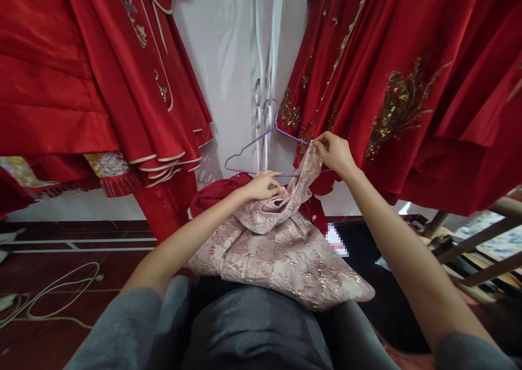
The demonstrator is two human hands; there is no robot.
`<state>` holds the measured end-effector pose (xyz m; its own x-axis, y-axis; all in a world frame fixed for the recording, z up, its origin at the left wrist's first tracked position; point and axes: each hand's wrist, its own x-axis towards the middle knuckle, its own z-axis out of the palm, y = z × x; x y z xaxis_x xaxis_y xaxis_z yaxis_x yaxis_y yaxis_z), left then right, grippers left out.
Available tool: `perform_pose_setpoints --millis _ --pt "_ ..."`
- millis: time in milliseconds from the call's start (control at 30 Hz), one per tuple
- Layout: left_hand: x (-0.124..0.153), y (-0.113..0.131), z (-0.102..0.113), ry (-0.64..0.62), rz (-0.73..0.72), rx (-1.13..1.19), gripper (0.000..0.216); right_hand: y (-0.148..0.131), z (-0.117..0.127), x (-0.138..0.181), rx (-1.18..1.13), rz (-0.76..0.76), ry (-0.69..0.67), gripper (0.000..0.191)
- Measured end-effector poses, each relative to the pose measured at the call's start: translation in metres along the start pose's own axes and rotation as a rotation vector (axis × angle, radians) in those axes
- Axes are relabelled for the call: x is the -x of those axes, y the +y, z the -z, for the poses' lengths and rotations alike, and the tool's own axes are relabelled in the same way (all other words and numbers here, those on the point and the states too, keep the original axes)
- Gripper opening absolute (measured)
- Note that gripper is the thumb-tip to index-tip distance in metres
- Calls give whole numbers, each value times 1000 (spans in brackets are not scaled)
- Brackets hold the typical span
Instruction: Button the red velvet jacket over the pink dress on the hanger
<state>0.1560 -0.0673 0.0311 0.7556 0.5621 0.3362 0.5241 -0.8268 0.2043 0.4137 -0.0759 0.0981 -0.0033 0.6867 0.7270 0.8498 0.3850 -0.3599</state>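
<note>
A pale pink brocade dress (281, 256) with gold threads is draped over my lap, its upper part lifted and bunched. With fingertips pinched together, my right hand (335, 154) holds up a shoulder edge of it, at the right arm of a purple hanger (249, 146). My left hand (264, 187) is closed on the dress's bunched neckline, one finger stretched out beside the hanger's lower bar. The hanger's hook hangs on a white metal frame (263, 87), and the cloth hides part of its right side.
Red embroidered garments (150, 87) hang on the left, and more red garments (379, 104) with gold beadwork on the right. Dark red cloth (216, 192) lies behind the dress. A white cable (61, 283) loops over the floor at left; wooden bars (489, 250) stand at right.
</note>
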Motion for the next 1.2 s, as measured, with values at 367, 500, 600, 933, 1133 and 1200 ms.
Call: perform_pose_setpoints --millis 367,500,600,933,1133,1200 --pt "22 -46 35 315 193 -3 36 5 -12 13 -84 -40 -62 23" --pt "57 -90 65 560 560 -238 31 13 -9 11 -128 -43 -58 25" --pt "81 -111 74 567 782 -297 27 16 -9 9 -135 -47 -64 25" --pt "87 -132 71 454 1011 -256 28 15 -8 8 -115 -48 -74 27" --pt "84 -127 70 407 1049 -274 32 12 -6 8 -113 -46 -71 24" --pt "86 -128 72 429 1009 -228 33 12 -4 8 -109 -34 -72 24"
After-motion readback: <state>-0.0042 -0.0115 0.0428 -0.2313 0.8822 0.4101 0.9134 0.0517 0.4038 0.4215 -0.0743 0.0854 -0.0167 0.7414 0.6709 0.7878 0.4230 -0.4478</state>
